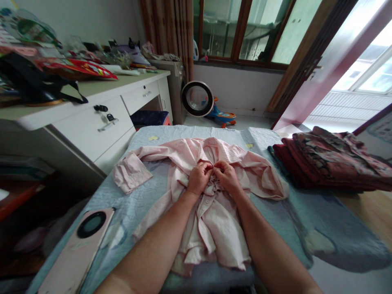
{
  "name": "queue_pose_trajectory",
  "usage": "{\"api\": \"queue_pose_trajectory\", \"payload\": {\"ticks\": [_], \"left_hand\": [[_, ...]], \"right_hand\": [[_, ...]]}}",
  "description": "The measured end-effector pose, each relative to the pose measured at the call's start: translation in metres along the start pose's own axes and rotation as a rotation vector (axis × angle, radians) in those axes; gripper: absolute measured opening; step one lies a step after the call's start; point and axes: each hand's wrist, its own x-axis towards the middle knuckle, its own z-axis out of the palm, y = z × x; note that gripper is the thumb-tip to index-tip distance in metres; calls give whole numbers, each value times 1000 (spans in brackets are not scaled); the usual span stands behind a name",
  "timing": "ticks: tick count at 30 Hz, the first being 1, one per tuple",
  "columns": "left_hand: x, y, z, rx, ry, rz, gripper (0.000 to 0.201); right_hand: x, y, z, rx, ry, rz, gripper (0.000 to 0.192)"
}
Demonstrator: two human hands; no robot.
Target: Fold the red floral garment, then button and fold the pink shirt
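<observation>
On bed (pixel 128 204) | left hand (pixel 199 178), right hand (pixel 226 175) | fingers pinching pink shirt (pixel 214 220) placket

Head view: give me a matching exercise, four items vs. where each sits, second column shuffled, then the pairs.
Items
1. pink shirt
2. phone
3. folded dark red patterned clothes
4. red snack bag

Places
A. on the white desk, far left
B. on the right side of the bed
C. bed centre, front pinched by both the left hand and the right hand
D. near left edge of the bed, camera side up

Pairs: 1-C, 2-D, 3-B, 4-A
</observation>
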Motion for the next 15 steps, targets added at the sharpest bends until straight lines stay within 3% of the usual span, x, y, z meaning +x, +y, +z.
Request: {"api": "queue_pose_trajectory", "payload": {"ticks": [15], "left_hand": [[2,-1,-5,-7,-69,91,15]], "right_hand": [[2,8,2,-24,-1,12,14]]}}
